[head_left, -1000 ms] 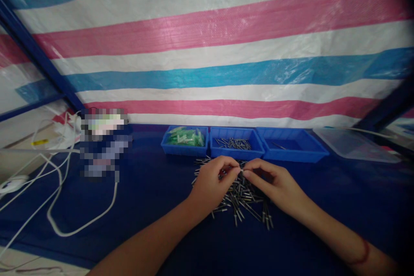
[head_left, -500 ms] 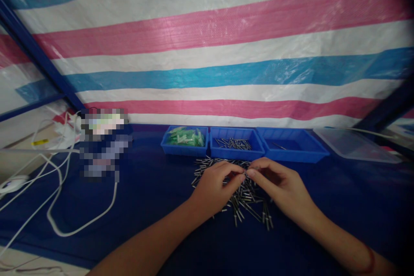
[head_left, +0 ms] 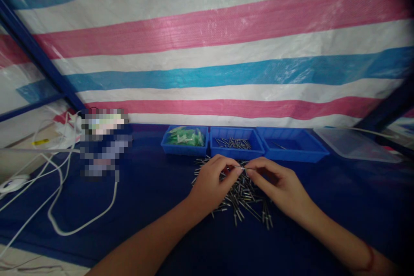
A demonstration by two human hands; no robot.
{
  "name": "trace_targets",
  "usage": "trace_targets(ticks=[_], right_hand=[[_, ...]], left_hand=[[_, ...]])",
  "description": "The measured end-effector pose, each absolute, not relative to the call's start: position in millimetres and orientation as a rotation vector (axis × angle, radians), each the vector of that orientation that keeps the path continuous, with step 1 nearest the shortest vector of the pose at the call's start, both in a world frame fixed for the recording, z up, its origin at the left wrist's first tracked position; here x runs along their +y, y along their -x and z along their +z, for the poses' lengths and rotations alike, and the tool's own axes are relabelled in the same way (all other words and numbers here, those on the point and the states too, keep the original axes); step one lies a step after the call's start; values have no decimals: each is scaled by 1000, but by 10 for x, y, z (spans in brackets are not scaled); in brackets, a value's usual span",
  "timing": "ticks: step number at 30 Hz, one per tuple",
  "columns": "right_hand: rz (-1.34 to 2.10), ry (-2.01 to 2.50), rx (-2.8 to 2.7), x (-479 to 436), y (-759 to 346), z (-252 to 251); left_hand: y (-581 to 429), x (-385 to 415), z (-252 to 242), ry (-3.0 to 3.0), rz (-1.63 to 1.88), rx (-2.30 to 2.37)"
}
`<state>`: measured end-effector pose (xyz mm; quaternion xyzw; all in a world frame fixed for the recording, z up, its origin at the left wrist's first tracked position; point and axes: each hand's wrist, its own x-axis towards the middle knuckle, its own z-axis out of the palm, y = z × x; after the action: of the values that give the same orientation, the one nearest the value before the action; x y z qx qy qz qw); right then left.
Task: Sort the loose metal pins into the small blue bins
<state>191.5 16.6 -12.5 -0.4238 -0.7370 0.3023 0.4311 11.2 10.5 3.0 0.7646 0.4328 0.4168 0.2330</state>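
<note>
Rods (head_left: 239,213) of dark and shiny metal lie in a messy heap on the blue worktop (head_left: 145,207), right under the person's two hands. The left hand (head_left: 208,181) has its thumb and pointing finger pinched close together on one end of a thin metal piece (head_left: 243,168). The right hand (head_left: 283,183) pinches near the other end, so the piece lies flat across the small gap between the fingertips, just above the heap. It is too small to see just how it is made. A red band (head_left: 371,258) goes around the right wrist.

Three blue bins stand side by side in a row behind the heap. The left bin (head_left: 184,151) has green packets (head_left: 186,137) in it. The middle bin (head_left: 237,152) has lots of little metal pins (head_left: 234,143). The right bin (head_left: 294,155) has one thin dark stick (head_left: 278,145) in it.

Next to that bin, a see-through plastic sheet (head_left: 354,144) lies on the far right. White cords (head_left: 61,228) curl over the left side, near some blurry things. A big striped tarp (head_left: 207,69) in pink, blue and white hangs at the back.
</note>
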Motion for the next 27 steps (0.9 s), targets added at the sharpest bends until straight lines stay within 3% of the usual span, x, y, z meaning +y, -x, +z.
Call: trace_targets(ticks=[7,15,19,27], right_hand=[[361,1163,-1886,400,-2172,-85],[-404,1838,-1780,790,-2791,-64],[-422,1781,-1822,764,-2726,-108],[-153,1200,-2095,460,-2232,-110]], left_hand=[[-43,113,-4,-2371,894,1317],[-14,93,-104,-2617,552,1455],[-21,101,-105,-2621,544,1472],[-33,114,-98,-2633,539,1477]])
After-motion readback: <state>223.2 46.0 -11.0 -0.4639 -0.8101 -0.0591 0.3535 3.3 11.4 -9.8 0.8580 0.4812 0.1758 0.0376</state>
